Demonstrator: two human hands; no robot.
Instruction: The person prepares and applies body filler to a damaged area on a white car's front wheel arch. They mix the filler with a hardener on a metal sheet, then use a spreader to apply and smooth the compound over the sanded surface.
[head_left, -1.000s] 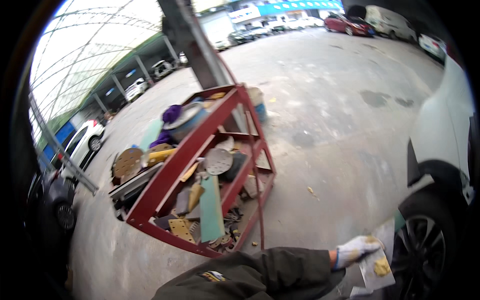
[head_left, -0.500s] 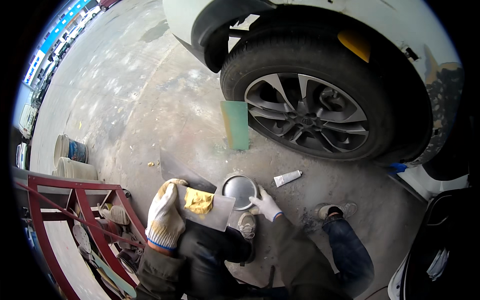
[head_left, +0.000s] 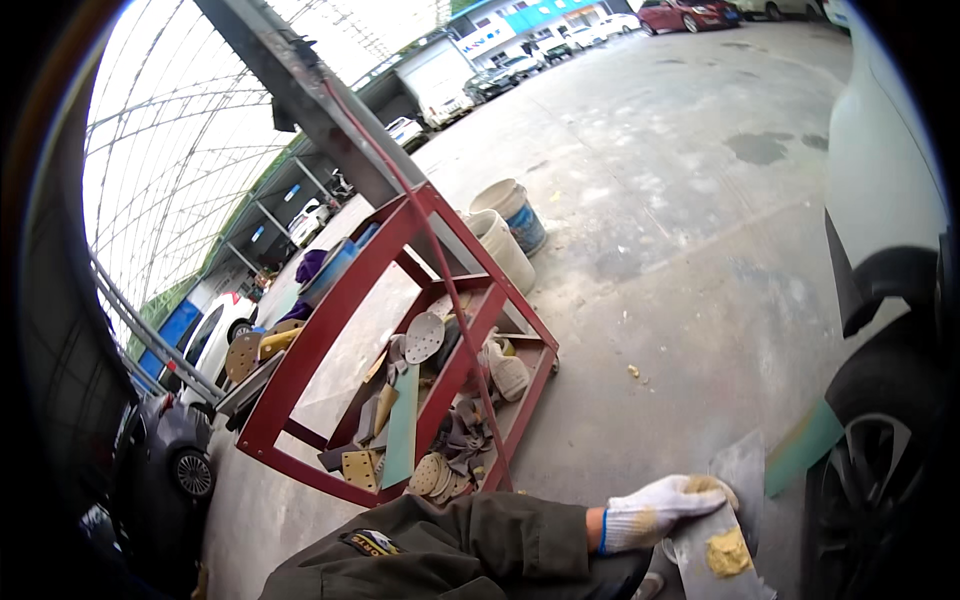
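Low at the right of the view, my left hand (head_left: 655, 515) wears a white knit glove with yellowish smears. Its fingers are closed on the edge of a flat translucent mixing board (head_left: 700, 570). A lump of yellow putty (head_left: 727, 553) sits on that board. Behind the fingers a second clear sheet (head_left: 745, 468) sticks out; whether it is held too, I cannot tell. My right hand is out of view.
A red metal cart (head_left: 330, 470) holding sanding discs and a green strip (head_left: 402, 430) stands left of my arm. Two buckets (head_left: 500, 250) sit behind it. Right are a white car's wheel (head_left: 875, 470) and a green sheet (head_left: 805, 445). Parked cars (head_left: 180, 440) line the left.
The view has swung left and up, bringing the cart to the middle. My right hand, the round tin and the tube have left the picture. The left hand keeps hold of the board.
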